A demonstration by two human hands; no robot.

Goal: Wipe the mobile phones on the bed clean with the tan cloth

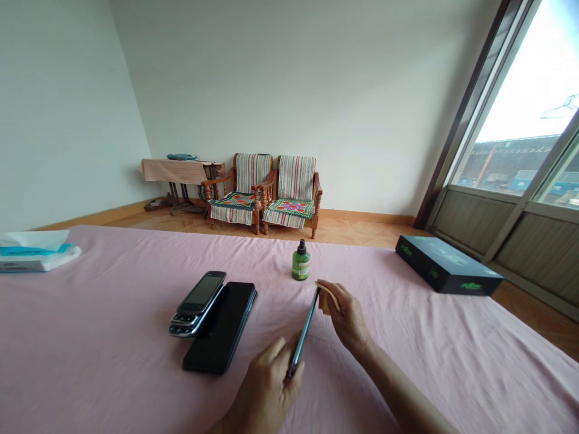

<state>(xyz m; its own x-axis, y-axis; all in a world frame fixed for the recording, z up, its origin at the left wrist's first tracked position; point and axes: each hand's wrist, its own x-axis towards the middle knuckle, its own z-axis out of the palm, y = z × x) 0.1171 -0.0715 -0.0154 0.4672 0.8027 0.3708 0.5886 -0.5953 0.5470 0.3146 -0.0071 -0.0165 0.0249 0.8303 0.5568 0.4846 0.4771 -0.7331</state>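
My left hand [270, 381] grips the near end of a slim smartphone [305, 331], which is turned edge-on to me. At the phone's far end, my right hand [347, 316] is closed on a tan cloth [333, 296] and holds it against the edge. Left of my hands lies a large black smartphone [222, 328], screen up. Several older phones [201, 298] are stacked beside it, partly overlapping its left side. Beyond the right hand stands a small green bottle [301, 264] with a black cap.
Pink cloth [113, 337] covers the surface I work on. A black box [446, 265] with green lettering sits at the right, and a pack of tissues [38, 253] at the far left. Two wooden chairs [289, 187] and a covered table [176, 172] stand by the back wall.
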